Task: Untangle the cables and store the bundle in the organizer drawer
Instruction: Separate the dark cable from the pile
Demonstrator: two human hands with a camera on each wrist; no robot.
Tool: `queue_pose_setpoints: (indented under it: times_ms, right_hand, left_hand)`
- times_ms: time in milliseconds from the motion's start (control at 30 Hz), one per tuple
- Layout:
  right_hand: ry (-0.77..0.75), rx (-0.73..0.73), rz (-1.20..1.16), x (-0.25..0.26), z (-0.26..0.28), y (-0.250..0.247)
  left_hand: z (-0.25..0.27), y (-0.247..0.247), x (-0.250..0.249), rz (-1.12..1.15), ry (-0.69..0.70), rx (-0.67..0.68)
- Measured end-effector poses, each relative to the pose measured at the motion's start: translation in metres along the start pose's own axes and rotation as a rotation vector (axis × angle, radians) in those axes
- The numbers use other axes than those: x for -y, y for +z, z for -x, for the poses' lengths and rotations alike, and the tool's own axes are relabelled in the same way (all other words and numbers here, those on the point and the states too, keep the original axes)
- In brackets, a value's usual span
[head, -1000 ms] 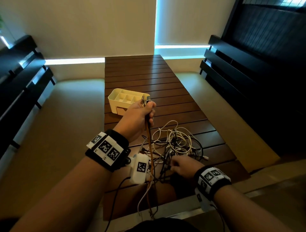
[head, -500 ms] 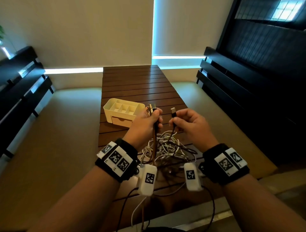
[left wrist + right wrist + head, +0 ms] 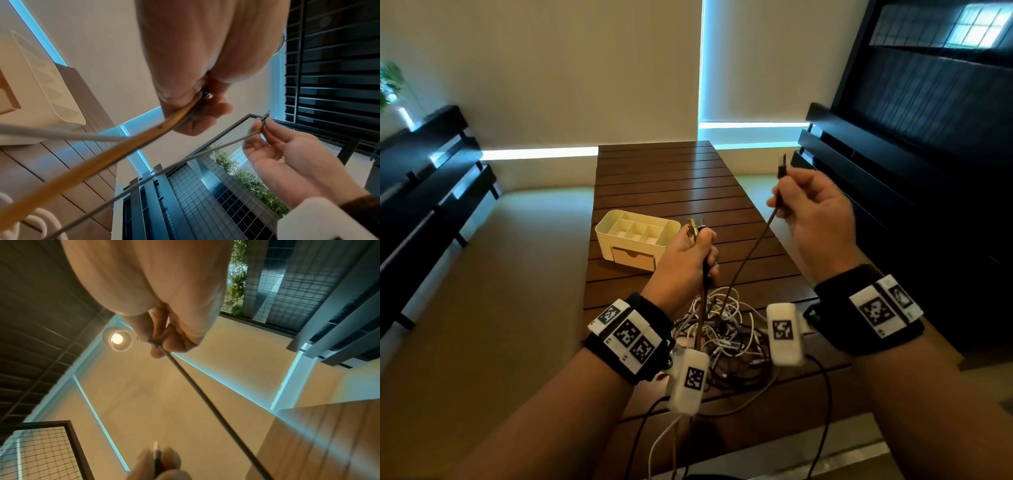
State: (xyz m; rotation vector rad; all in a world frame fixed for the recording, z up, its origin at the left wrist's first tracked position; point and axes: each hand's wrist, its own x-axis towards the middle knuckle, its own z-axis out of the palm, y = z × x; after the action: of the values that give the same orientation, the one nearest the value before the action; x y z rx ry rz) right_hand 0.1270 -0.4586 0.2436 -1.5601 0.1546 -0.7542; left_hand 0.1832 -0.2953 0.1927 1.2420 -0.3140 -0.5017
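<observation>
A tangle of white and dark cables (image 3: 722, 329) lies on the near part of the slatted wooden table (image 3: 664, 178). My left hand (image 3: 705, 246) is raised above it and grips several cable ends, among them a brown cable (image 3: 123, 146); their plugs (image 3: 693, 228) stick up from the fist. Higher and to the right, my right hand (image 3: 779, 205) pinches a dark cable (image 3: 205, 394) just below its USB plug (image 3: 781, 168). That cable runs taut down into the tangle. The cream organizer (image 3: 606, 222) stands behind my left hand, its front drawer (image 3: 633, 258) closed.
Dark slatted benches stand on both sides: one on the left (image 3: 431, 178), one on the right (image 3: 876, 164). The far half of the table is bare wood. Leads from the wrist cameras (image 3: 825, 404) hang over the table's near edge.
My right hand left the tangle, took a dark cable by its plug end and drew it up and to the right. My left hand kept its grip, and the head view tilted upward.
</observation>
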Motion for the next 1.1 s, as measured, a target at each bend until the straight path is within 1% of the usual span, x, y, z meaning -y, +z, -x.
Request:
queue_pose_setpoints:
  times_ms: [100, 200, 300, 467, 600, 767, 900, 1033, 1100]
  right_hand:
    - [0.04, 0.071, 0.019, -0.004, 0.002, 0.006]
    - [0.137, 0.112, 0.023, -0.029, 0.019, 0.019]
    - [0.178, 0.157, 0.057, -0.047, 0.03, 0.029]
    - [0.108, 0.171, 0.107, -0.054, 0.035, 0.037]
    - [0.106, 0.212, 0.076, -0.052, 0.036, 0.038]
    - [0.053, 0.217, 0.086, -0.05, 0.036, 0.04]
    - [0.011, 0.189, 0.119, -0.049, 0.036, 0.042]
    - [-0.032, 0.123, 0.148, -0.052, 0.038, 0.045]
    - [-0.08, 0.085, 0.199, -0.055, 0.038, 0.046]
  left_hand:
    - [-0.001, 0.002, -0.001, -0.004, 0.051, -0.015]
    - [-0.003, 0.005, -0.001, -0.023, 0.097, -0.062]
    - [-0.003, 0.005, -0.002, 0.013, 0.11, -0.081]
    - [-0.004, 0.005, 0.001, 0.003, 0.089, -0.071]
    - [-0.005, 0.004, 0.0, 0.004, 0.106, -0.075]
    - [-0.004, 0.005, 0.002, 0.02, 0.107, -0.063]
    - [-0.005, 0.006, 0.002, 0.035, 0.107, -0.07]
    - [-0.005, 0.007, 0.005, 0.028, 0.105, -0.085]
    - [-0.005, 0.008, 0.005, 0.05, 0.104, -0.085]
